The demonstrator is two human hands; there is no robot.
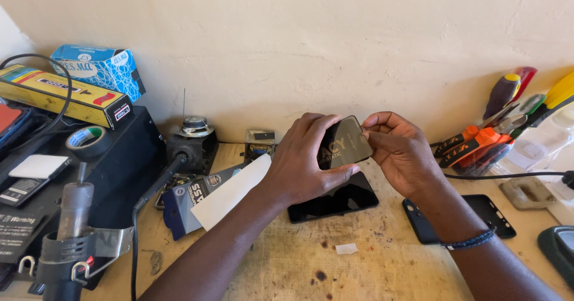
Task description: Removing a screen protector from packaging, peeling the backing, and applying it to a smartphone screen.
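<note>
Peeling the screen protector at mid-frame

My left hand (299, 166) grips the dark glass protector (345, 142) by its edges above the phone (335, 202) lying on the bench (311, 259); my right hand (397, 148) pinches its upper corner. I reckon too hard a pinch could crack the glass, or my fingertips could smudge the sticky side.

Worn wooden workbench (359, 265), stained, against a wall. On it: black smartphone (333, 200) face up, black phone case (478, 214) to its right, small white paper scrap (346, 248), white envelope (230, 191) over dark packaging (185, 202), screwdrivers and pliers (496, 130) far right.
</note>
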